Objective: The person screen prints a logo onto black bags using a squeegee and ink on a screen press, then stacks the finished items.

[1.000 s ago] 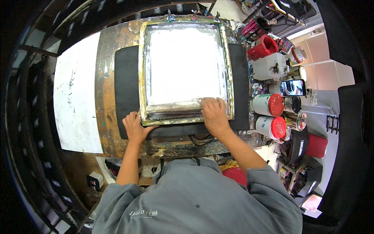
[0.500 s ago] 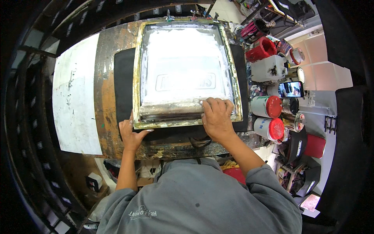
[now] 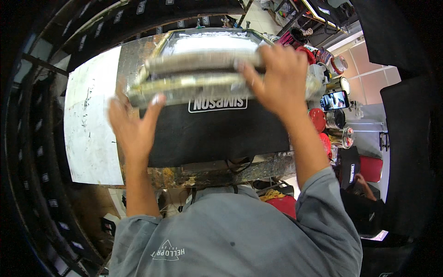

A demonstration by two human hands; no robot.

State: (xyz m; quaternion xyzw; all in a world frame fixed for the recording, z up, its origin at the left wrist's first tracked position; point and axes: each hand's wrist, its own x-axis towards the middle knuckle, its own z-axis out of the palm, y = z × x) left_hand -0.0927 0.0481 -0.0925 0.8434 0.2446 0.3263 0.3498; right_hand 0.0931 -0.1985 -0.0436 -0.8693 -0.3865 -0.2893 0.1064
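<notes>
1. A person in a grey work shirt stands at a worn, rust-stained counter (image 3: 217,173) and holds a screen-printing frame (image 3: 203,76) tilted up by its near edge, above a black garment (image 3: 217,134) that lies flat on the counter.

2. The frame's long near rail runs left to right across the view, from just beside the left hand to under the right hand. Its far edge sits low toward the back of the counter, so the mesh slopes away from the person.

3. The right hand (image 3: 277,78) is the one in firm hold: its fingers (image 3: 254,76) are curled over the top of the near rail, right of its middle, pressed onto the frame.

4. The left hand (image 3: 131,127) is just beside the frame's left near corner, fingers spread, palm turned toward the frame. The thumb tip touches or nearly touches the rail's underside; motion blur hides whether it grips.

5. The garment lies directly below and toward the person from the raised rail, with a white printed block on it just under the frame's edge.

6. Open room: a white board (image 3: 90,120) covers the counter to the left, bare of things. To the right the space is crowded with red paint cans (image 3: 317,119), jars and a small lit phone (image 3: 334,100), close to the frame's right end.

7. Another person sits low at the right edge, well apart.
</notes>
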